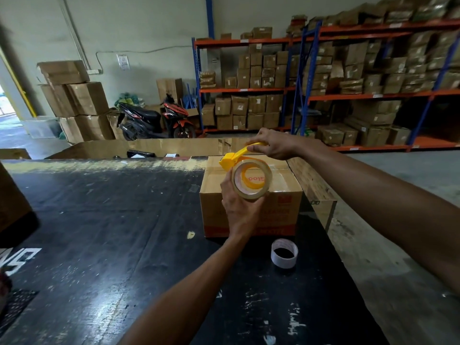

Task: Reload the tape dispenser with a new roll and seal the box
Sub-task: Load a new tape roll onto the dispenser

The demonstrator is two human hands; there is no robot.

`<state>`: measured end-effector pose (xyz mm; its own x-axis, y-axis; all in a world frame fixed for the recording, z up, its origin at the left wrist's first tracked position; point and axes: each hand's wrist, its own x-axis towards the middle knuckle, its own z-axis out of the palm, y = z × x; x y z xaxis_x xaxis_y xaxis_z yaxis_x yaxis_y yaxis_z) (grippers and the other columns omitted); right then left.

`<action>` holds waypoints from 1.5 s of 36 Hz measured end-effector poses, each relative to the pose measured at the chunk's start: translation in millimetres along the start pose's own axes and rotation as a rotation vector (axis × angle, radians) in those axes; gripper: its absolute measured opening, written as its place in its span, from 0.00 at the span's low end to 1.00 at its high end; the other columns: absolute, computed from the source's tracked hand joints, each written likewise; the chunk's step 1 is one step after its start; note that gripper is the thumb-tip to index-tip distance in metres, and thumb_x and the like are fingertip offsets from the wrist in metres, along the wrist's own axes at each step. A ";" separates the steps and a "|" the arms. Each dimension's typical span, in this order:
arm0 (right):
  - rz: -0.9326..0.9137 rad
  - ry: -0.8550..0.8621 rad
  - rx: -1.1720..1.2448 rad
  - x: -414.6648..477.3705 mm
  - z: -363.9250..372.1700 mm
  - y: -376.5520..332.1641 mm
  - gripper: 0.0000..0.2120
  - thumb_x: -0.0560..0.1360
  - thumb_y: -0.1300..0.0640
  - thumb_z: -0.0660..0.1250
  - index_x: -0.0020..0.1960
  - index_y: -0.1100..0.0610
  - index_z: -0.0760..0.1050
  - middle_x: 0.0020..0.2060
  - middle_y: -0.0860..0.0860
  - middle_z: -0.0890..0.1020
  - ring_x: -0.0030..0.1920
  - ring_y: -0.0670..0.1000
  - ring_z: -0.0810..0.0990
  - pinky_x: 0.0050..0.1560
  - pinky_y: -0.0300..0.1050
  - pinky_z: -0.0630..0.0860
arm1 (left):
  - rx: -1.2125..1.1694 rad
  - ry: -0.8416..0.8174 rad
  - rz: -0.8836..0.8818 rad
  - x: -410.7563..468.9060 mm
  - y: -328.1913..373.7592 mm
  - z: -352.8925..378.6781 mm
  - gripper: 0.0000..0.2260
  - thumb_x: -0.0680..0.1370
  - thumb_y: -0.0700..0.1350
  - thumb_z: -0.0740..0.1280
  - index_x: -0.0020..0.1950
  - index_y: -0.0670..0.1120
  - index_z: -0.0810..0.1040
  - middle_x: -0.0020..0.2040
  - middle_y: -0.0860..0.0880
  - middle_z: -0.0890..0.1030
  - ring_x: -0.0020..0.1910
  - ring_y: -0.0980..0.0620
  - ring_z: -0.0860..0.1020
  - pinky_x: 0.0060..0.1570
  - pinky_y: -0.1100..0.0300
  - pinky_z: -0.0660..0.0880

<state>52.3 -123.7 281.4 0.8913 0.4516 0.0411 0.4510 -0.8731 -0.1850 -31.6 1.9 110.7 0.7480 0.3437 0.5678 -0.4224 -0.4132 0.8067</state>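
A cardboard box [283, 195] with red print stands on the black table [104, 220], its top flaps closed. Above it my right hand [273, 145] grips the handle of a yellow tape dispenser [230, 161]. My left hand [240, 210] holds a new roll of clear tape [251, 181] with a yellow core, pressed against the dispenser's body. An empty white tape core [284, 253] lies on the table in front of the box.
A flat cardboard sheet [313, 185] lies under and right of the box at the table's edge. A large open carton [149, 145] sits behind the table. Further back stand a motorbike [159, 118], stacked cartons [77, 100] and shelving racks [323, 78].
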 end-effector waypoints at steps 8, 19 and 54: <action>-0.036 -0.015 0.159 -20.0 -19.5 -8.2 0.23 0.84 0.40 0.55 0.76 0.46 0.70 0.76 0.55 0.67 0.75 0.58 0.66 0.72 0.57 0.64 | 0.072 0.067 -0.056 6.2 11.9 12.9 0.48 0.68 0.51 0.82 0.80 0.50 0.57 0.74 0.48 0.66 0.75 0.49 0.65 0.72 0.36 0.65; 0.040 -0.231 0.308 -32.1 -24.8 2.4 0.32 0.81 0.49 0.68 0.81 0.47 0.60 0.63 0.51 0.74 0.64 0.53 0.74 0.60 0.48 0.71 | -0.026 0.074 -0.034 14.8 32.7 19.0 0.46 0.67 0.48 0.83 0.77 0.46 0.59 0.73 0.45 0.64 0.65 0.60 0.63 0.58 0.70 0.65; -0.010 -0.139 0.116 -22.7 -15.1 5.5 0.23 0.79 0.57 0.70 0.71 0.49 0.69 0.52 0.52 0.79 0.46 0.49 0.78 0.43 0.43 0.75 | 0.170 0.052 0.500 29.0 -15.8 -16.1 0.04 0.77 0.37 0.72 0.52 0.40 0.84 0.50 0.46 0.87 0.52 0.62 0.77 0.55 0.41 0.78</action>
<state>35.2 -141.6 294.4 0.8683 0.4877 -0.0908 0.4437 -0.8454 -0.2973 -11.5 31.9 117.1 0.4481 0.1091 0.8873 -0.6291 -0.6667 0.3997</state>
